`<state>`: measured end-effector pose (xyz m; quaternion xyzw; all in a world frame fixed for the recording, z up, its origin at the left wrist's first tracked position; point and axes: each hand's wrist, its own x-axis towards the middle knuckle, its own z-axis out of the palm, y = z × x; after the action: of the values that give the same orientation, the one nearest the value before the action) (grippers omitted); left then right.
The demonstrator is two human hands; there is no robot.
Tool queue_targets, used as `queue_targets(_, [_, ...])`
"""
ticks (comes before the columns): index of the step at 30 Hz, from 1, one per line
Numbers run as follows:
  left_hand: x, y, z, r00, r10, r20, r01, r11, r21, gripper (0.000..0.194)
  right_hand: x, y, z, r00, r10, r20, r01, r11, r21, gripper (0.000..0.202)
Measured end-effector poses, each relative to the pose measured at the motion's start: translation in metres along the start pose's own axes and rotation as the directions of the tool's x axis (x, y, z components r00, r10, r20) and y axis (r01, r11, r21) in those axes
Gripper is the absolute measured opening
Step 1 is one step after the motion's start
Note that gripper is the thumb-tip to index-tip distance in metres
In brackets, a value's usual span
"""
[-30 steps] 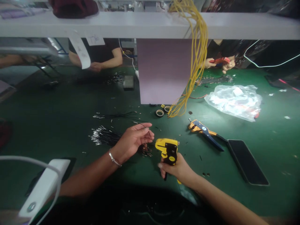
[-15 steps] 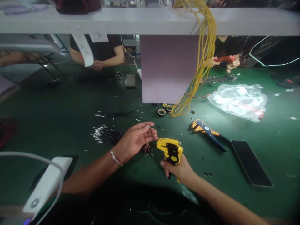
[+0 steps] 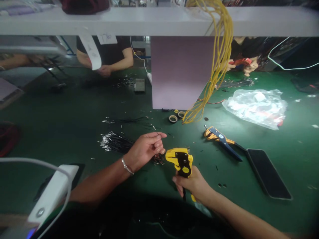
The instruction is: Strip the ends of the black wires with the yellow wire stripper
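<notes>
My left hand (image 3: 149, 146) is closed in a pinch on a thin black wire (image 3: 157, 133) whose silver tip sticks up above the fingers. Below and behind that hand lies a bundle of black wires (image 3: 117, 142), with silvery ends to the left and coppery ends to the right. Wrapped round the handles of a yellow and black wire stripper (image 3: 184, 162) is my right hand (image 3: 189, 181). The stripper's jaws point left, a short way from my left fingers, and I see no wire in them.
On the green table (image 3: 74, 132) lie an orange and blue wire stripper (image 3: 221, 141), a phone (image 3: 269, 174), tape rolls (image 3: 172, 119) and a plastic bag (image 3: 256, 106). Yellow wires (image 3: 219, 63) hang from the shelf (image 3: 149, 25). A white power strip (image 3: 53, 194) sits left. Other people's hands work opposite.
The wire in my left hand has turned from running down toward the stripper to showing its tip above my fingers. The fingers have curled more. The stripper has tilted slightly.
</notes>
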<state>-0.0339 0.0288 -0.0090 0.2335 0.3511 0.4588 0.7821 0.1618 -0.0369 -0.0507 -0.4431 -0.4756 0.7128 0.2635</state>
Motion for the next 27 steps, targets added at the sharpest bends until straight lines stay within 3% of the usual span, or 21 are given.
queue_targets(4, [-0.003,-0.003,0.002,0.999,0.009,0.032,-0.010,0.999,0.042,0.011,-0.007,-0.006,0.004,0.999,0.033,-0.028,-0.028,0.989,0.143,0.027])
queue_targets(14, [0.002,-0.005,0.001,1.000,0.015,-0.005,-0.015,1.000,-0.002,0.013,0.003,0.002,0.011,0.993,0.095,-0.076,-0.062,0.935,0.350,0.018])
queue_targets(27, [0.003,-0.006,0.004,0.996,0.079,-0.034,-0.080,0.996,-0.025,0.016,0.009,0.004,0.011,0.996,0.080,-0.051,-0.055,0.925,0.376,0.018])
